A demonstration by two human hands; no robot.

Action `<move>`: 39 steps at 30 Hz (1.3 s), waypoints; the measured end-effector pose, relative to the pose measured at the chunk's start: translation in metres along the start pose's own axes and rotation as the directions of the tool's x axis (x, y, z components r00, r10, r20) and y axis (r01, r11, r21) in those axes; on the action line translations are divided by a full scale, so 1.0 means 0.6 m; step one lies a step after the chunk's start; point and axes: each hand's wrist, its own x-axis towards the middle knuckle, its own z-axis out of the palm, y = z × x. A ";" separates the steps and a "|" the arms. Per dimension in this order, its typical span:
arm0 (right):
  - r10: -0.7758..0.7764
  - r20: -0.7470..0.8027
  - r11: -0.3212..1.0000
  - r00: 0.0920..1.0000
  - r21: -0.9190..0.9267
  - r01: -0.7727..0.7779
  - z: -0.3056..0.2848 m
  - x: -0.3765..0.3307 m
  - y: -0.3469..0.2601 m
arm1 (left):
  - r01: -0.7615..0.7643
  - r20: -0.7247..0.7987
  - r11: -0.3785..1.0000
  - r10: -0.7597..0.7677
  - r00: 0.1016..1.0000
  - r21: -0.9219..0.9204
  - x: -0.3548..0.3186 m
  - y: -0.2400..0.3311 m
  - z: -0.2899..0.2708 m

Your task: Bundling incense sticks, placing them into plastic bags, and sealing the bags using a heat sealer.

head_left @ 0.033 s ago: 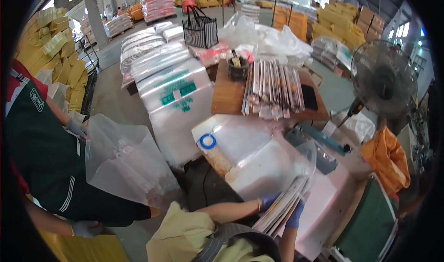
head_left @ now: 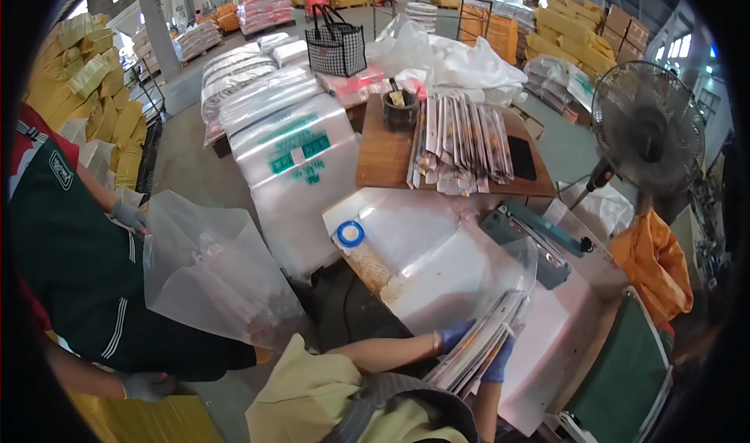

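Both my hands wear blue gloves and grip a stack of long flat packets at the lower middle. My left hand holds the stack's left side, and my right hand holds it from below on the right. The stack's upper end sits in the mouth of a large clear plastic bag that lies across the white table. A blue tape ring rests at the bag's left corner. More of the same packets lie in rows on a wooden board beyond.
A teal heat sealer sits right of the bag. A standing fan and an orange sack are at the right. At the left, a person in a dark green apron holds another clear bag. Wrapped bundles stand behind.
The large clear bag stood puffed up over the table before and now lies flatter. The packet stack stays in my hands at about the same spot.
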 end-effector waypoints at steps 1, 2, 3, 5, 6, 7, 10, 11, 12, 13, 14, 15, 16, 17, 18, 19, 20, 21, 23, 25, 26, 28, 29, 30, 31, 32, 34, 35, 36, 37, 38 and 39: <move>-0.079 -0.034 0.914 0.996 -0.402 0.059 -0.007 -0.052 0.008 | -0.011 0.014 0.997 0.010 1.000 0.075 0.000 -0.004 0.007; 0.025 -0.108 0.991 0.994 -0.128 -0.039 0.080 -0.112 -0.009 | -0.025 0.028 0.988 0.021 0.999 0.154 0.005 -0.008 0.005; -0.003 -0.141 0.993 0.990 -0.119 -0.014 0.068 -0.113 -0.018 | 0.203 -0.090 0.956 -0.188 0.978 0.211 -0.040 -0.007 0.021; -0.028 -0.075 0.917 0.997 -0.398 -0.005 0.026 -0.108 -0.035 | 0.079 -0.013 0.724 -0.097 0.995 0.685 -0.093 -0.092 -0.001; -0.028 -0.070 0.850 0.997 -0.526 -0.013 -0.002 -0.125 -0.039 | 0.033 0.100 0.407 -0.303 0.948 0.913 -0.083 -0.151 -0.020; -0.011 -0.087 0.773 0.996 -0.633 -0.047 -0.034 -0.162 -0.034 | 0.005 0.146 0.403 -0.345 0.927 0.915 -0.124 -0.029 -0.035; -0.093 0.288 0.458 0.953 -0.838 0.298 0.143 -0.264 -0.163 | -0.560 0.318 0.437 0.510 0.799 0.704 -0.093 0.195 -0.007; -0.273 0.264 0.302 0.925 -0.890 0.343 0.158 -0.205 -0.183 | -0.618 0.395 0.231 0.594 0.701 0.751 -0.053 0.220 -0.006; -0.252 0.462 -0.213 0.850 -0.884 0.417 0.190 -0.166 -0.233 | -0.581 0.342 0.319 0.564 0.752 0.749 -0.015 0.269 -0.020; -0.107 0.581 -0.389 0.807 -0.771 0.503 0.178 -0.123 -0.261 | -0.724 0.288 0.385 0.732 0.617 0.573 0.020 0.321 -0.012; -0.051 0.634 -0.355 0.771 -0.733 0.580 0.199 -0.102 -0.306 | -0.559 0.229 0.461 0.593 0.772 0.689 0.049 0.348 -0.029; -0.106 0.625 -0.441 0.774 -0.727 0.527 0.229 -0.092 -0.353 | -0.551 0.360 0.093 0.665 0.654 0.829 0.073 0.388 -0.026; -0.216 0.694 -0.416 0.687 -0.702 0.578 0.248 -0.089 -0.399 | -0.656 0.209 0.384 0.739 0.640 0.650 0.081 0.416 -0.012; -0.316 0.675 -0.368 0.667 -0.735 0.569 0.274 -0.102 -0.443 | -0.679 0.148 0.605 0.692 0.707 0.417 0.065 0.473 0.011; -0.430 0.664 -0.368 0.612 -0.748 0.553 0.285 -0.097 -0.447 | -0.677 0.132 0.585 0.705 0.696 0.447 0.078 0.492 0.019; -0.530 0.646 -0.359 0.548 -0.757 0.546 0.296 -0.097 -0.444 | -0.665 0.105 0.569 0.717 0.689 0.484 0.083 0.503 0.023; -0.529 0.644 -0.359 0.552 -0.760 0.542 0.291 -0.094 -0.442 | -0.664 0.105 0.572 0.715 0.692 0.481 0.089 0.501 0.025; -0.518 0.652 -0.538 0.553 -0.751 0.382 0.280 -0.086 -0.435 | -0.558 0.113 0.665 0.588 0.801 0.496 0.099 0.492 0.026; -0.507 0.671 -0.698 0.541 -0.688 0.199 0.293 -0.074 -0.430 | -0.456 0.122 0.730 0.463 0.878 0.509 0.110 0.490 0.044; -0.618 0.690 -0.684 0.377 -0.708 0.175 0.336 -0.086 -0.398 | -0.515 0.110 0.843 0.503 0.857 0.154 0.092 0.467 0.081; -0.623 0.683 -0.685 0.381 -0.712 0.157 0.318 -0.081 -0.383 | -0.530 0.171 0.847 0.516 0.840 0.048 0.081 0.460 0.096; -0.498 0.716 -0.665 0.490 -0.677 0.314 0.271 -0.050 -0.348 | -0.580 0.361 0.799 0.499 0.788 0.160 0.071 0.448 0.087; -0.495 0.721 -0.668 0.485 -0.673 0.318 0.269 -0.047 -0.356 | -0.585 0.358 0.795 0.505 0.785 0.161 0.077 0.433 0.087; -0.502 0.766 -0.645 0.400 -0.640 0.417 0.268 -0.047 -0.370 | -0.696 0.292 0.712 0.649 0.702 0.092 0.087 0.411 0.092; -0.514 0.798 -0.624 0.315 -0.600 0.501 0.265 -0.047 -0.382 | -0.794 0.223 0.608 0.770 0.597 0.026 0.103 0.388 0.101; -0.563 0.778 -0.642 0.279 -0.625 0.445 0.258 -0.019 -0.392 | -0.708 0.301 0.707 0.675 0.673 -0.002 0.125 0.355 0.105; -0.689 0.618 -0.469 0.380 -0.779 0.416 0.224 0.062 -0.423 | -0.473 0.343 0.880 0.458 0.820 -0.043 0.173 0.299 0.124; -0.758 0.500 -0.429 0.419 -0.866 0.258 0.182 0.109 -0.432 | -0.334 0.329 0.940 0.340 0.881 -0.077 0.203 0.282 0.144; -0.817 0.374 -0.369 0.439 -0.924 0.102 0.137 0.156 -0.432 | -0.336 0.341 0.938 0.345 0.875 -0.086 0.234 0.254 0.161; -0.848 0.343 -0.341 0.403 -0.937 0.080 0.093 0.205 -0.426 | -0.257 0.301 0.966 0.257 0.919 -0.039 0.262 0.224 0.177; -0.876 0.309 -0.309 0.369 -0.949 0.062 0.053 0.251 -0.414 | -0.170 0.253 0.985 0.163 0.954 0.008 0.291 0.200 0.190; -0.847 0.066 -0.109 0.527 -0.993 -0.051 0.047 0.290 -0.395 | -0.174 0.260 0.985 0.168 0.951 0.002 0.320 0.188 0.200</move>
